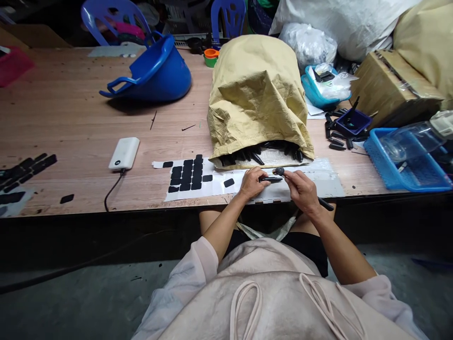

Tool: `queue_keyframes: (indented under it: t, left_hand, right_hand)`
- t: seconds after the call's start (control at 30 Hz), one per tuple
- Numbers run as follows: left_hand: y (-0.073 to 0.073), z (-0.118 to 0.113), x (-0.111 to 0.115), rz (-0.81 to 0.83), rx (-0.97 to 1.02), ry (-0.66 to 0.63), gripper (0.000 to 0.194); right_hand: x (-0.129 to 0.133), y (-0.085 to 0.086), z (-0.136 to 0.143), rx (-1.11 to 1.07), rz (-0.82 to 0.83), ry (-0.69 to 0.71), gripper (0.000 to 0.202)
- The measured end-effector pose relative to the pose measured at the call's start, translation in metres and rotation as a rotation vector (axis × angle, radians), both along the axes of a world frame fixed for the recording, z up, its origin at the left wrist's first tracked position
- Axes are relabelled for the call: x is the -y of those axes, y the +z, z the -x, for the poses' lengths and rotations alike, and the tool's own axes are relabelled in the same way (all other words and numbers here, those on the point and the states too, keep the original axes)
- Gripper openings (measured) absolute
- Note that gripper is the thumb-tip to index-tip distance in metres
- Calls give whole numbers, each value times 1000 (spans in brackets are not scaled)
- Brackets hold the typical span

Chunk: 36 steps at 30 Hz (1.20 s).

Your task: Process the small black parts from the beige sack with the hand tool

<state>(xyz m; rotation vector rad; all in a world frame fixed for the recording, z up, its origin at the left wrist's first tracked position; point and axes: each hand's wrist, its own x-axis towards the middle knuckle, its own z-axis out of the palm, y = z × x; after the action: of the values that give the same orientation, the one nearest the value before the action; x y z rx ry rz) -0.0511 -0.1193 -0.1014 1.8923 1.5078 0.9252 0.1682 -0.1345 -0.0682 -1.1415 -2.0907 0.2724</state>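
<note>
Pale clothing (pixel 272 302) is worn nearest; a rightward-pointing black piece (pixel 274 179) is gripped by left fingers (pixel 255 175), a far-left-pointing tool (pixel 279 171) by right fingers (pixel 297 181).

Left hand (pixel 252 184) pinches black piece (pixel 273 179) over pale board (pixel 332 177). Right hand (pixel 303 191) holds dark round-tipped tool (pixel 279 171) just beside piece; black rod end (pixel 326 204) shows by wrist. Sack (pixel 262 89) lies beyond hands, mouth toward them, black parts (pixel 255 154) inside. Left of hands, black patches (pixel 197 172) mostly in rows on white paper (pixel 215 189). Further left: power bank (pixel 125 152), cable (pixel 110 189) attached. Tub (pixel 173 71) tilted on table (pixel 71 118). Right: purple box (pixel 358 130) among loose parts (pixel 337 147), jar (pixel 414 134) in basket (pixel 410 185), carton (pixel 387 80) behind. 2 chairs (pixel 230 19) beyond table.
</note>
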Motion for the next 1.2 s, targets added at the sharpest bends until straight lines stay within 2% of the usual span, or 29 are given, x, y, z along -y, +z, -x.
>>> queue_keyframes:
  t: [0.23,0.4,0.5,0.6,0.8,0.9,0.97,1.03,1.1,1.2]
  left_hand:
    - [-1,0,-1,1,-4,3,15]
    - [2,0,0,0,-27,10,16]
    - [5,-1,3,-18,-60,3,22]
    - [4,-2,3,-18,-94,-3,24]
    - [5,0,1,-57,-137,-41,14]
    - [8,-4,22,-172,-130,-149,14]
    - [5,-11,50,-235,-110,-317,21]
    - [-5,-20,81,-222,-105,-500,28]
    - [-23,-28,105,-104,-154,-567,31]
    - [-54,-35,119,263,-285,-449,29]
  right_hand:
    - [-1,-2,-8,15,18,-34,30]
    - [-27,4,-32,81,-34,-142,29]
    - [-46,-3,-48,208,-43,-183,28]
    - [-59,-16,-57,308,-58,-165,28]
    - [-63,-33,-57,345,-49,-179,29]
    - [-63,-35,-56,363,-49,-188,29]
    - [-63,-34,-56,385,-60,-194,29]
    - [-63,-35,-56,409,-68,-202,29]
    - [-63,-35,-56,424,-63,-208,29]
    - [-63,-35,-55,429,-52,-208,29]
